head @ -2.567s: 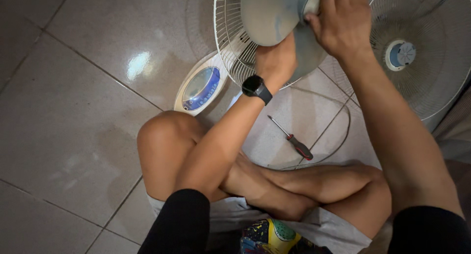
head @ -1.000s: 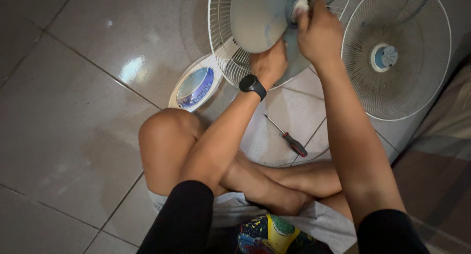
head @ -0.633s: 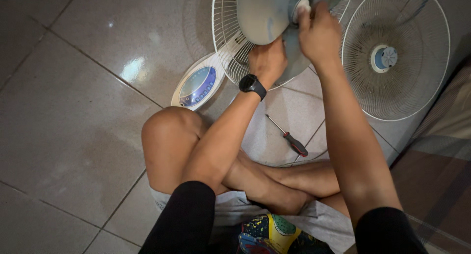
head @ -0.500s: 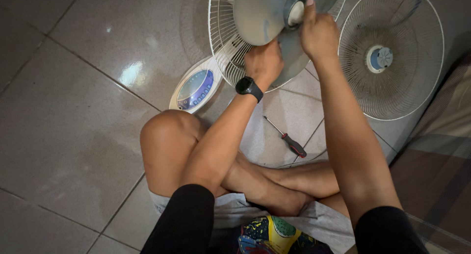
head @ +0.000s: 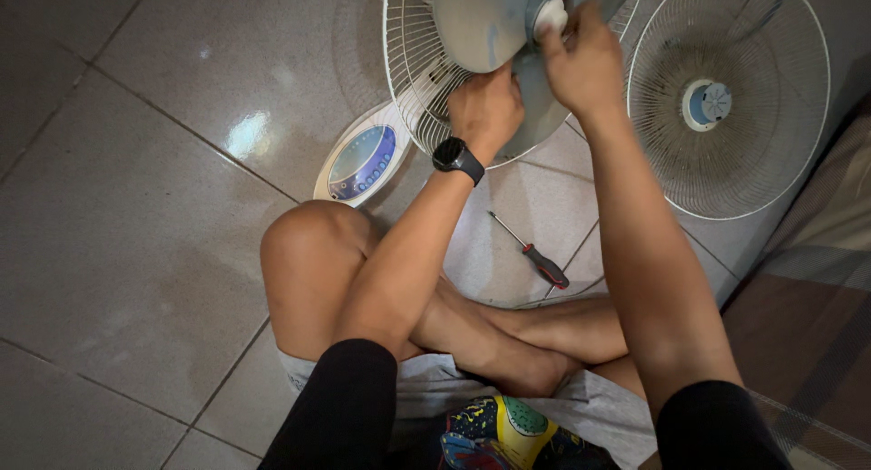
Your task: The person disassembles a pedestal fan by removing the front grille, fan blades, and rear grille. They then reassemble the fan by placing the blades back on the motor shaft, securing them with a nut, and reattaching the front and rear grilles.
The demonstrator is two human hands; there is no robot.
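The upper part of the fan blade [head: 481,21] is cut off by the top edge of the view, so you cannot count its vanes. The rear guard [head: 413,80] behind it is also cropped at the top and partly covered by the blade and your hands. Where the blade hub meets the motor is not visible.

Your right hand [head: 585,62] sits at the centre of the blade, with its fingers [head: 561,45] curled and pinching the white spinner cap [head: 551,14] on the hub. Your left hand [head: 485,112] is just below, with its fingers wrapped under the lower edge of the blade; the fingertips are hidden behind it, so you cannot tell how tightly they close. A black wristwatch [head: 457,155] is on the left wrist.

Count of parts in view: one blade, two wire guards, one base, one screwdriver. The second guard, the front grille [head: 730,175] with a blue and white centre badge, leans to the right of your right arm, well apart from the blade.

The fan base [head: 363,161], white with a blue oval control panel, lies on the tiled floor [head: 118,207] below and left of the rear guard, its right edge overlapped by the guard. The screwdriver [head: 531,250], with a red and black handle, lies on the floor between your forearms, near your crossed legs. A brown checked cushion [head: 817,307] fills the right edge of the view. Your raised left knee [head: 304,252] stands between you and the base.
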